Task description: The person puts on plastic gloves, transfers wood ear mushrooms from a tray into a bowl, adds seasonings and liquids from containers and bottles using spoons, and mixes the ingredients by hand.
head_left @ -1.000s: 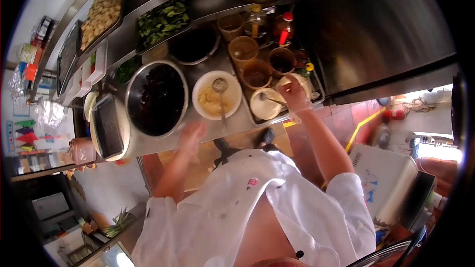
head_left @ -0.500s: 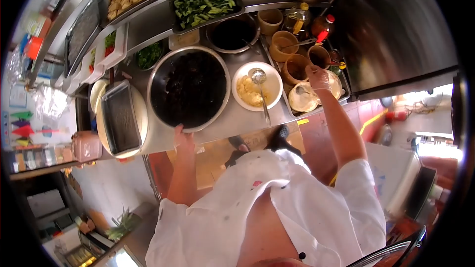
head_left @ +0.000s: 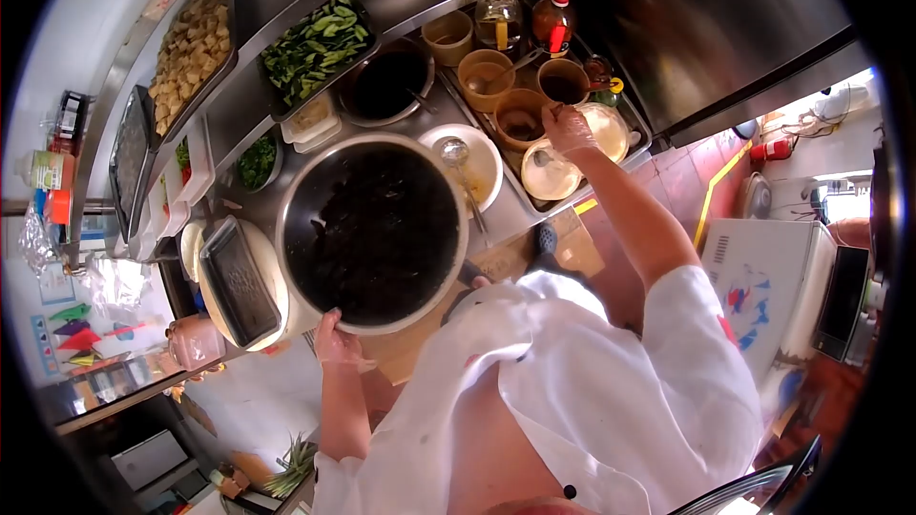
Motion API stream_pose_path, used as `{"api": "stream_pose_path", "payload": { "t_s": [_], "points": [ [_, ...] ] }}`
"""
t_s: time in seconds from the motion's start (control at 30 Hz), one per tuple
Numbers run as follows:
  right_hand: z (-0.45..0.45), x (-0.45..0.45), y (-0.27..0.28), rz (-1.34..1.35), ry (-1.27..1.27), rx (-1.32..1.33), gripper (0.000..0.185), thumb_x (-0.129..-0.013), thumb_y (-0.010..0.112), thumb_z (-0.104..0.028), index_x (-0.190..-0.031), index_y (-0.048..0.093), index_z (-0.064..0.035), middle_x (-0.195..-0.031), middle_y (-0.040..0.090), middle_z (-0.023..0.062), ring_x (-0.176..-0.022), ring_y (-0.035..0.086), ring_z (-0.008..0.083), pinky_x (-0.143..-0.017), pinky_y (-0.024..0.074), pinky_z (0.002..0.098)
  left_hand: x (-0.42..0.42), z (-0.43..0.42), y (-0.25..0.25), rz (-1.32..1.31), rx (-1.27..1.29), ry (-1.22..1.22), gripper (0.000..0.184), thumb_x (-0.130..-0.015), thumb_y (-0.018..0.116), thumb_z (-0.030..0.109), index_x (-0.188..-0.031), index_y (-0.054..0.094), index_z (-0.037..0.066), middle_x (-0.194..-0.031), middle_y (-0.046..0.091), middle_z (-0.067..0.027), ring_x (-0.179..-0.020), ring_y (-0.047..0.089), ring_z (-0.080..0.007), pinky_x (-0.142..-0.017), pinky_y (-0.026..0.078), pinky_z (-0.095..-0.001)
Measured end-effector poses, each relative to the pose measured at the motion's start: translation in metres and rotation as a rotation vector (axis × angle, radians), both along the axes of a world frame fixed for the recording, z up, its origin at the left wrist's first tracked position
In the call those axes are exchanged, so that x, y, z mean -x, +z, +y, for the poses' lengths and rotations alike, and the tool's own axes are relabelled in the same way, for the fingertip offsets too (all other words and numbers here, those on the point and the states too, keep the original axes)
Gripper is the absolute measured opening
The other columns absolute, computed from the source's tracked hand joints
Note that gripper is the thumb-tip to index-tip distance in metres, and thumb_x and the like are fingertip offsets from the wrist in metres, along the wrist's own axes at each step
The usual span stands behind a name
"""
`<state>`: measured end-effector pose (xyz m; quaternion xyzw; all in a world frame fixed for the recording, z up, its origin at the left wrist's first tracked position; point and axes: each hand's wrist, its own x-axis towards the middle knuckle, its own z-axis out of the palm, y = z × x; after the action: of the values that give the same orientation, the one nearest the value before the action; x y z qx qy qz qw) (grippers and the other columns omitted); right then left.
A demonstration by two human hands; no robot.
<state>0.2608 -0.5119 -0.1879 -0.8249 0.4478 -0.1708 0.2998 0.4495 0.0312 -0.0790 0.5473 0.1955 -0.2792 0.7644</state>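
My left hand (head_left: 338, 340), in a clear glove, grips the near rim of a large metal bowl (head_left: 462, 262) of dark, wet-looking food. The bowl's right rim overlaps a white bowl (head_left: 489, 157) in view, hiding part of the yellowish minced food inside. A metal spoon (head_left: 471, 195) rests in the white bowl. My right hand (head_left: 570, 129), also gloved, has its fingers pinched together above the seasoning tubs. Below it are a tub of white seasoning (head_left: 551, 178) and a second pale tub (head_left: 611, 130). What the fingers hold is hidden.
Brown seasoning tubs (head_left: 518, 103) and two bottles, one an oil bottle (head_left: 498, 19), stand in a metal tray. The shelf carries a tray of cut greens (head_left: 317, 46) and a tray of tan cubes (head_left: 196, 48). A dark rectangular pan (head_left: 240, 281) lies at left.
The large bowl has come nearer and right, now overlapping the white bowl; my left hand moved with it. My right hand stays over the tubs. The whole view has turned.
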Motion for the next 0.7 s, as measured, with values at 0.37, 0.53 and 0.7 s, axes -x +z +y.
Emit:
{"api": "stream_pose_path", "payload": {
  "t_s": [0.37, 0.53, 0.7],
  "points": [
    [-0.02, 0.019, -0.018, -0.011, -0.04, 0.062, 0.028, -0.099, 0.044, -0.026, -0.1, 0.059, -0.0028, -0.099, 0.068, 0.0231, -0.091, 0.066, 0.0414, -0.082, 0.0545, 0.0468, -0.012, -0.108, 0.0, -0.079, -0.07, -0.24, 0.026, -0.084, 0.062, 0.003, -0.108, 0.056, 0.0, -0.104, 0.063, -0.0097, -0.099, 0.063, -0.0244, -0.092, 0.055, -0.0403],
    [-0.013, 0.018, -0.001, 0.171, -0.031, 0.175, 0.026, -0.098, 0.045, -0.023, -0.102, 0.06, -0.0019, -0.099, 0.068, 0.0234, -0.091, 0.067, 0.0392, -0.082, 0.0555, 0.0451, -0.017, -0.132, 0.028, -0.099, -0.251, -0.306, 0.027, -0.084, 0.067, 0.009, -0.11, 0.058, 0.008, -0.103, 0.064, -0.004, -0.095, 0.062, -0.0188, -0.084, 0.05, -0.0364],
    [-0.008, 0.02, 0.006, 0.078, 0.054, 0.201, 0.024, -0.097, 0.047, -0.02, -0.109, 0.063, -0.0064, -0.105, 0.068, 0.0197, -0.096, 0.066, 0.0369, -0.085, 0.055, 0.0424, -0.029, -0.135, 0.028, -0.096, -0.33, -0.359, 0.031, -0.085, 0.069, 0.011, -0.114, 0.057, 0.01, -0.105, 0.063, -0.0029, -0.097, 0.06, -0.0191, -0.082, 0.047, -0.0388]
  ]
}}
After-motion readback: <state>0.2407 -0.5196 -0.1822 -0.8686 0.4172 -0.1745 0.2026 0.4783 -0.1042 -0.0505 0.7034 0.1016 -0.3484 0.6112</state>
